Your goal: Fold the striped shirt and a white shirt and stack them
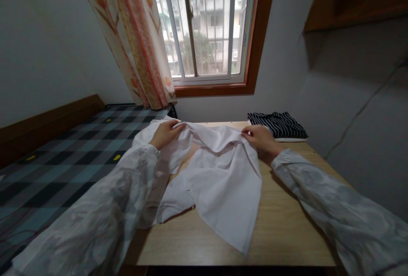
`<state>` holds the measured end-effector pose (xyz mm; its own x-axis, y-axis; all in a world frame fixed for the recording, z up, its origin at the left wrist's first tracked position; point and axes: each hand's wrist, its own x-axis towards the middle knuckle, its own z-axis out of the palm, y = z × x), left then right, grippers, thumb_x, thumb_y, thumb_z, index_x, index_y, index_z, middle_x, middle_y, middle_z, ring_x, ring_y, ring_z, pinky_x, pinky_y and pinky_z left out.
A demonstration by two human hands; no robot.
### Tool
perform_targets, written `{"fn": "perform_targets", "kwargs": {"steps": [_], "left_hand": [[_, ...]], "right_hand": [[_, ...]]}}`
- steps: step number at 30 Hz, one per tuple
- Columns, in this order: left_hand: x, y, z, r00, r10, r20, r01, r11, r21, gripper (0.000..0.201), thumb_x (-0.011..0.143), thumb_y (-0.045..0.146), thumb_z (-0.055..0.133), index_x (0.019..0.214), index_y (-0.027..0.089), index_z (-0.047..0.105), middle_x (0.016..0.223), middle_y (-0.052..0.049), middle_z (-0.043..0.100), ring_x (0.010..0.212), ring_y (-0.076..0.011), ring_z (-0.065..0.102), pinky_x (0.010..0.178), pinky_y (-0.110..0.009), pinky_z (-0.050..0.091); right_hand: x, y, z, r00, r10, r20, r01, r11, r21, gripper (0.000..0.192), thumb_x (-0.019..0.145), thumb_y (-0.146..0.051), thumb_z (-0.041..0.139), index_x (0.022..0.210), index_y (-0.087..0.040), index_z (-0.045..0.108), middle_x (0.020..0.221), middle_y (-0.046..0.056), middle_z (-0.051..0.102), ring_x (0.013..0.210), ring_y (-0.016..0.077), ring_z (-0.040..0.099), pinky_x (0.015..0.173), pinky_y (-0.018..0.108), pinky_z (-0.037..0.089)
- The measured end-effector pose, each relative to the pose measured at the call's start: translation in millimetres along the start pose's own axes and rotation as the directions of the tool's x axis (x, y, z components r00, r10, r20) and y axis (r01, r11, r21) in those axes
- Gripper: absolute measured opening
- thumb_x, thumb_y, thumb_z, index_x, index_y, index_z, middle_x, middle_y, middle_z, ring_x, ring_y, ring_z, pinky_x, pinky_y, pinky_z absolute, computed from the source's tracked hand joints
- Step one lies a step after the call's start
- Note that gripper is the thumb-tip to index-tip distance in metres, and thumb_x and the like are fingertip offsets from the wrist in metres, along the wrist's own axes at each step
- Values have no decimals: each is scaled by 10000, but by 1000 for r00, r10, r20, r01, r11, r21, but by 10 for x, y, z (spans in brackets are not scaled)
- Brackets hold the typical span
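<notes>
A white shirt (223,178) lies rumpled across the wooden table (287,225), its upper edge lifted between my hands. My left hand (167,133) pinches the fabric at the upper left, fingers closed on it. At the upper right, my right hand (259,138) grips another part of the same edge between thumb and fingers. Below, the cloth hangs in folds, and one pointed corner reaches toward the table's front edge. Bare wood shows through a gap in the middle of the fabric. Part of the shirt on the left is hidden behind my left forearm.
Folded black-and-white striped clothing (277,126) sits at the table's back right corner. To the left is a bed with a checked cover (79,148). Behind the table are a window (207,25) and a flowered curtain (134,33). A wooden shelf (360,12) juts out at upper right.
</notes>
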<state>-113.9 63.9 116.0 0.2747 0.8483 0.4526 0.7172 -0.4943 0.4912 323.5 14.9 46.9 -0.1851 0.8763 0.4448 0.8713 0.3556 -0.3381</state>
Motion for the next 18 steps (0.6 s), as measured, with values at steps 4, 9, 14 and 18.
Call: {"fn": "perform_targets", "kwargs": {"steps": [4,9,14,18], "left_hand": [[-44,-99,-24,997,-55,53,52,997,50,549,906,716,658,980,196,815,777,-26,748,747,-208,627,686,-292,425],[-84,-151,68,994,-60,94,37,973,230,439,884,663,678,935,248,813,840,-46,776,803,-242,664,694,-309,398],[-110,-181,62,986,-167,9,148,894,423,356,949,561,628,964,255,807,1000,-102,804,936,-296,710,707,-325,414],[-112,-184,68,982,-187,-8,166,851,498,293,930,441,665,1069,217,793,1172,-144,778,1011,-324,726,779,-354,487]], "right_hand": [[150,334,-171,902,261,-343,-192,956,222,311,960,-466,648,1040,-208,802,952,99,810,775,246,680,782,364,528],[268,839,-363,593,567,-571,-275,810,519,260,904,-435,649,1003,-196,673,966,108,756,848,251,689,814,376,561],[171,1199,-471,374,717,-588,-374,697,612,205,841,-374,654,971,-218,627,946,73,722,875,258,688,850,410,570],[106,1226,-466,489,705,-513,-436,707,557,231,836,-431,648,941,-226,641,913,60,717,876,264,687,826,409,579]]}}
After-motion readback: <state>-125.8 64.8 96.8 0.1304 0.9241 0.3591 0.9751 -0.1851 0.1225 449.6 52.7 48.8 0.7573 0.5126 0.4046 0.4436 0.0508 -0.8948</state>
